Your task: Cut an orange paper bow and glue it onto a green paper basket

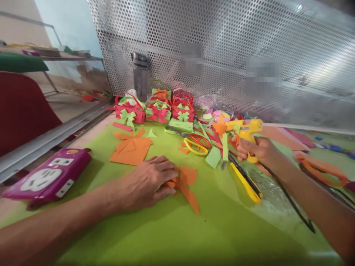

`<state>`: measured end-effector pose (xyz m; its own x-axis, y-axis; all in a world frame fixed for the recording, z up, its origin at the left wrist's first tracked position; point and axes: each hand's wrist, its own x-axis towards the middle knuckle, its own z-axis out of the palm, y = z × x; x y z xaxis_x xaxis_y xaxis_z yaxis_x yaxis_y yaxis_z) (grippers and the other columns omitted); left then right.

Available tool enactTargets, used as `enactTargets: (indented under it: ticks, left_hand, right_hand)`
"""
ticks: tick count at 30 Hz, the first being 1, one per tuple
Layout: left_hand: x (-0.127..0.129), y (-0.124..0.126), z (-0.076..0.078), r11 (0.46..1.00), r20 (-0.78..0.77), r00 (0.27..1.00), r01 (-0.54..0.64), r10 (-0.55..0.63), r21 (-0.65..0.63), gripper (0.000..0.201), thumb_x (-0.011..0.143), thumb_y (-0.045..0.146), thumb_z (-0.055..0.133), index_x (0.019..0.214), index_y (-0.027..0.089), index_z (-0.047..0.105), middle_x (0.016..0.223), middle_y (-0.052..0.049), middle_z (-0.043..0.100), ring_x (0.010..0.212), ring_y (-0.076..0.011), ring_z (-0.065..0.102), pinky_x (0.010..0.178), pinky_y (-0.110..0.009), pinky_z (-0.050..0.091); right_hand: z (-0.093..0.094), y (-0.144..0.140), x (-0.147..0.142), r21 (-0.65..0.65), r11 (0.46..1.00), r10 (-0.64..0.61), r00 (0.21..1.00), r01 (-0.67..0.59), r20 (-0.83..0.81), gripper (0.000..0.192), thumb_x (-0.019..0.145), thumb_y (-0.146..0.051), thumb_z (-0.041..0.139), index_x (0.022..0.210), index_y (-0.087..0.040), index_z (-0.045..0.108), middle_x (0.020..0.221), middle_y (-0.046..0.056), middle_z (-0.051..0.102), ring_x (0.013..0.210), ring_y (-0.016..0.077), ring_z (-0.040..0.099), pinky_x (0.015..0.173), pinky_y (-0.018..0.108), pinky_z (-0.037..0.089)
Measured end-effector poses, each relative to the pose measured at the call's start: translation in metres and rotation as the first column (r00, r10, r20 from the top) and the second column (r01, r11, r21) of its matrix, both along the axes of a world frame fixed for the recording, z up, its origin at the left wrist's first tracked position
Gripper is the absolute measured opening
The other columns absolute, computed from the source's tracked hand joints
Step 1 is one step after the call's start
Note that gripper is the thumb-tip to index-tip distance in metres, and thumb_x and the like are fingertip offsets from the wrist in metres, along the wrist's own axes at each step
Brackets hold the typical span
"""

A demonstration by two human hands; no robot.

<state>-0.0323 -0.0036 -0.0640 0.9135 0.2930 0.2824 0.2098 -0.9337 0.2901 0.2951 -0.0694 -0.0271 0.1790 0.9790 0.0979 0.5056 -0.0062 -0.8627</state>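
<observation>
The left hand (149, 181) lay palm down near the middle of the desk (194, 236), fingers stretched flat and close together toward the right, its bare forearm running back to the desk's near left corner. The right hand (256, 151) was raised farther back and to the right, its grip curled into a tight fist with knuckles facing left, and its forearm sloped down to the near right corner.

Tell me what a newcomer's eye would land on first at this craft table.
The yellow glue gun gripped in the right hand, right of centre, stands out first. Next comes the orange paper bow pressed under the left hand on the green mat. A pink power strip sits at far left.
</observation>
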Motion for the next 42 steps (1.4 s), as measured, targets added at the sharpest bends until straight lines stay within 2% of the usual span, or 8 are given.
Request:
enactTargets:
  ticks: [2, 5, 13, 24, 29, 33, 38, 42]
  left_hand:
    - [0.0, 0.001, -0.002, 1.0, -0.011, 1.0, -0.001, 0.001, -0.003, 0.02, 0.091, 0.029, 0.056, 0.107, 0.017, 0.062, 0.101, -0.009, 0.066, 0.097, -0.0245, 0.057, 0.084, -0.037, 0.046]
    - [0.0, 0.001, -0.004, 1.0, -0.038, 0.999, -0.011, 0.01, -0.008, 0.021, 0.091, 0.027, 0.056, 0.107, 0.015, 0.062, 0.102, -0.009, 0.065, 0.096, -0.0252, 0.057, 0.084, -0.039, 0.045]
    - [0.0, 0.001, -0.005, 1.0, -0.043, 0.999, -0.022, 0.021, -0.01, 0.02, 0.091, 0.029, 0.057, 0.106, 0.016, 0.062, 0.105, -0.008, 0.065, 0.096, -0.0243, 0.057, 0.085, -0.039, 0.046]
    - [0.001, 0.001, 0.002, 0.991, 0.148, 0.988, -0.023, 0.042, -0.128, 0.034, 0.093, 0.041, 0.052, 0.109, 0.014, 0.063, 0.108, -0.013, 0.068, 0.101, -0.0269, 0.062, 0.087, -0.042, 0.049]
    - [0.004, 0.007, 0.011, 0.773, 0.286, 0.862, -0.172, 0.418, -0.611, 0.037, 0.087, 0.04, 0.059, 0.116, 0.018, 0.062, 0.108, -0.008, 0.071, 0.096, -0.022, 0.068, 0.078, -0.032, 0.054]
    - [0.01, 0.009, 0.01, 0.651, 0.307, 0.826, -0.091, 0.472, -0.754, 0.032, 0.077, 0.035, 0.067, 0.103, 0.016, 0.066, 0.091, -0.005, 0.072, 0.08, -0.0184, 0.068, 0.07, -0.029, 0.055]
    - [0.009, 0.001, 0.012, 0.887, 0.445, 0.812, -0.18, 0.378, -0.425, 0.012, 0.083, 0.022, 0.061, 0.072, 0.018, 0.062, 0.077, 0.0, 0.068, 0.072, -0.0126, 0.064, 0.066, -0.023, 0.049]
    - [0.001, -0.01, 0.019, 0.937, 0.546, 0.776, -0.345, 0.314, -0.049, 0.009, 0.09, 0.014, 0.055, 0.085, 0.02, 0.058, 0.074, 0.003, 0.066, 0.067, -0.0111, 0.062, 0.063, -0.023, 0.048]
  right_hand:
    - [0.0, -0.014, -0.019, -0.079, 0.994, 0.057, 0.97, -0.078, -0.238, 0.041, 0.077, -0.058, 0.066, 0.087, -0.019, 0.059, 0.066, -0.001, 0.05, 0.056, 0.0133, 0.05, 0.048, 0.027, 0.049]
    - [0.0, -0.03, -0.042, -0.125, 0.979, 0.125, 0.963, -0.158, -0.237, 0.042, 0.078, -0.056, 0.066, 0.099, -0.02, 0.061, 0.094, 0.009, 0.061, 0.079, 0.0214, 0.061, 0.045, 0.026, 0.051]
    - [-0.002, -0.022, -0.032, -0.039, 0.998, -0.032, 0.958, 0.045, 0.287, 0.037, 0.077, -0.054, 0.064, 0.094, -0.021, 0.063, 0.087, 0.01, 0.067, 0.077, 0.0257, 0.065, 0.055, 0.033, 0.053]
    - [0.003, -0.028, -0.043, -0.202, 0.932, 0.236, 0.927, -0.3, -0.29, 0.039, 0.078, -0.051, 0.069, 0.095, -0.018, 0.058, 0.098, 0.01, 0.065, 0.069, 0.0162, 0.065, 0.051, 0.025, 0.053]
    - [-0.004, -0.03, -0.053, -0.17, 0.844, 0.424, 0.826, -0.509, -0.37, 0.043, 0.082, -0.049, 0.067, 0.11, -0.019, 0.053, 0.098, 0.009, 0.064, 0.068, 0.0141, 0.064, 0.053, 0.024, 0.051]
    - [-0.007, -0.025, -0.066, -0.219, 0.774, 0.511, 0.79, -0.594, -0.338, 0.045, 0.084, -0.05, 0.065, 0.114, -0.019, 0.052, 0.1, 0.008, 0.063, 0.07, 0.0132, 0.063, 0.055, 0.024, 0.05]
    - [-0.007, -0.017, -0.076, -0.231, 0.771, 0.516, 0.794, -0.594, -0.321, 0.045, 0.08, -0.053, 0.067, 0.105, -0.017, 0.056, 0.098, 0.008, 0.064, 0.067, 0.0125, 0.062, 0.053, 0.023, 0.049]
    - [-0.01, -0.01, -0.068, -0.151, 0.874, 0.405, 0.864, -0.462, -0.3, 0.039, 0.079, -0.052, 0.067, 0.094, -0.017, 0.059, 0.09, 0.007, 0.065, 0.063, 0.0138, 0.062, 0.05, 0.025, 0.049]
